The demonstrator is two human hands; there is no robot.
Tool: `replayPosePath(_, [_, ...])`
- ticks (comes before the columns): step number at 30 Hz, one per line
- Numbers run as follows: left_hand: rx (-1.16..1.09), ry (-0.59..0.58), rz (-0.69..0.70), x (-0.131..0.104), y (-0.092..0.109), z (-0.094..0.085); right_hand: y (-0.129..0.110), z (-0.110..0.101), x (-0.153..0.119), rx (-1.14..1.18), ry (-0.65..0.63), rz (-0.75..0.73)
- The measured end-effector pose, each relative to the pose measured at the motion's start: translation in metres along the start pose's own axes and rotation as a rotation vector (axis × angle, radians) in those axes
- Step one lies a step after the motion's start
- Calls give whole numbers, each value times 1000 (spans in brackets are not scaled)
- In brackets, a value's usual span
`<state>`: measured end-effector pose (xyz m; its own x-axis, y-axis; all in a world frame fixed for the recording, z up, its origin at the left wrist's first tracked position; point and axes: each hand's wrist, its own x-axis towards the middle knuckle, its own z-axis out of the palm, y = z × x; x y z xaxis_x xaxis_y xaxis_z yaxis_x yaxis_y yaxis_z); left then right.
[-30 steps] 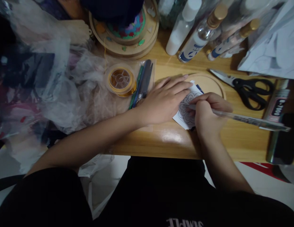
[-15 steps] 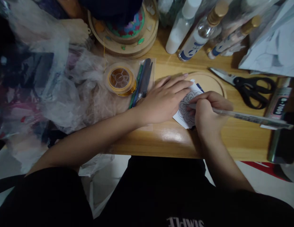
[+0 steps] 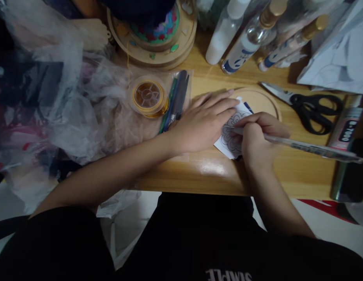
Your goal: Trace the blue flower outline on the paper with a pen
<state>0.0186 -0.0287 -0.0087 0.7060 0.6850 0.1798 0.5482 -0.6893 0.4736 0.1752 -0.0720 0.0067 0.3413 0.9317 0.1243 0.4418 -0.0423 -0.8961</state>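
A small white paper [image 3: 225, 148] carries a black-line flower drawing with scalloped petals. My left hand [image 3: 206, 121] lies flat over its left edge, fingers stretched out. In my right hand [image 3: 259, 138] is a pen [image 3: 310, 146], gripped near its tip, which meets the drawing; the long clear barrel points out to the right. Something dark blue [image 3: 247, 105] shows beneath the paper's upper edge. Behind both hands lies a round wooden disc [image 3: 259, 97], partly covered by the paper and my right hand.
Black-handled scissors [image 3: 307, 107] and a glue tube [image 3: 346, 123] lie to the right, beside a dark phone-like object [image 3: 351, 175]. Bottles [image 3: 239, 50] stand at the back. A spool of golden wire [image 3: 149, 97] and several pen-like tools [image 3: 178, 95] lie left, near crumpled plastic bags [image 3: 90, 105].
The view has shifted very slightly. Both hands, the pen and the paper keep nearly the same places.
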Motion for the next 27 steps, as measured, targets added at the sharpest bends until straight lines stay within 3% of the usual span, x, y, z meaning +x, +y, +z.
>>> replayPosePath(7, [-24,-6,-13,0,1,-2,-1,-1,-1,5,-40,-24])
replayPosePath(27, [-50,-26,-40,1,2,-4,-1,1,-1,-5,27,9])
